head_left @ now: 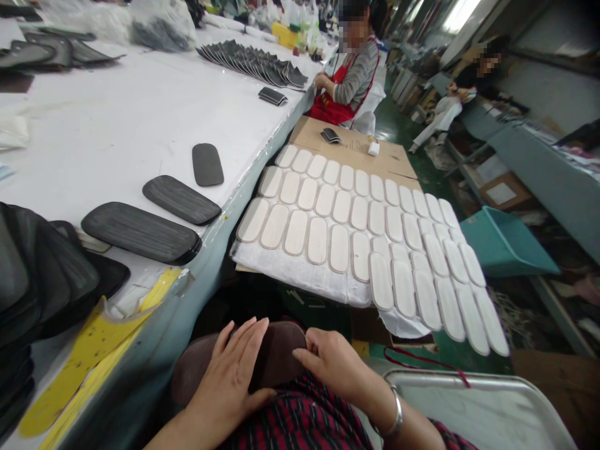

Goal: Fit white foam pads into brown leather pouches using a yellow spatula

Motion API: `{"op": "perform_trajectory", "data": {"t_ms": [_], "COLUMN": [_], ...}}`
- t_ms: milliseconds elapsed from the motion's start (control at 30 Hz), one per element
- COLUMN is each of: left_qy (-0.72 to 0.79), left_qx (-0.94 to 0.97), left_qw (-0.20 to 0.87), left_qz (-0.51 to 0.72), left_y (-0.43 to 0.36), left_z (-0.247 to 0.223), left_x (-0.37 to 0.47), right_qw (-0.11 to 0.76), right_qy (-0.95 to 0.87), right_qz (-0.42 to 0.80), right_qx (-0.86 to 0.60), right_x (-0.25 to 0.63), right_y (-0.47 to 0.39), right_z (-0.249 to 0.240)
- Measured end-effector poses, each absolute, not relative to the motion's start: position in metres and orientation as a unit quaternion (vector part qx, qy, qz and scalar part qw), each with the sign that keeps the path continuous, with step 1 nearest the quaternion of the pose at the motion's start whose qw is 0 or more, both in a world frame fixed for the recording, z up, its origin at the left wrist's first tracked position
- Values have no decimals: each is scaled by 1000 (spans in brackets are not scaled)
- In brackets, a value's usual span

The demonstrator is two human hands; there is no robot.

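A dark brown, rounded oblong piece [281,350] of smooth, leather-like material lies across my lap. My left hand [234,369] rests on top of it with the fingers stretched out flat, hiding its middle. At the right end of the piece, my right hand [328,356] pinches the edge between thumb and curled fingers. Just ahead, rows of pale oblong pieces [295,231] with darker rims lie on a white-covered board. On the table to the left are a stack of black oblong pieces [140,231], another black one [182,199] and a smaller dark one [207,164].
The white table's edge [206,275] runs along my left, with yellow strips [94,369] and piled black pieces [42,269] near it. A metal tray [478,406] is at lower right, a teal bin [506,240] beyond. A co-worker in a red apron [335,100] sits ahead.
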State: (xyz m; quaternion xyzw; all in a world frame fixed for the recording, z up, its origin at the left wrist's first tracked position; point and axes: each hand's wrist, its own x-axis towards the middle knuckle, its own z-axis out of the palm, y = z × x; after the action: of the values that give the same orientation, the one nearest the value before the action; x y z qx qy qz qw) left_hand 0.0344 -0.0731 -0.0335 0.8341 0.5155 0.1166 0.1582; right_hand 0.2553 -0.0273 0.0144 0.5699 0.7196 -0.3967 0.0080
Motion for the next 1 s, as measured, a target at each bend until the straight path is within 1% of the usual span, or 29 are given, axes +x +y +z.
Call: {"op": "perform_trajectory", "data": {"t_ms": [167,300,467,700,1000], "left_qy": [535,536,527,456,488], "left_qx": [818,815,825,879,857], "left_qw": [181,192,179,88,134], "left_qz": [112,104,103,109,95], "left_y": [-69,-68,-67,-67,-62], "left_z": [-30,-29,-29,-37,-28], "left_x": [34,36,34,27,32], "right_qw": [-40,-53,-46,-34,-46], "right_qy": [735,730,728,712,684], "right_qz": [-390,-391,-383,-373,-392], "right_qx": [553,558,567,595,614], "right_x": [253,251,251,251,253], "right_y": [-33,-32,-31,-34,-36], "right_z": [4,6,2,-2,-10]}}
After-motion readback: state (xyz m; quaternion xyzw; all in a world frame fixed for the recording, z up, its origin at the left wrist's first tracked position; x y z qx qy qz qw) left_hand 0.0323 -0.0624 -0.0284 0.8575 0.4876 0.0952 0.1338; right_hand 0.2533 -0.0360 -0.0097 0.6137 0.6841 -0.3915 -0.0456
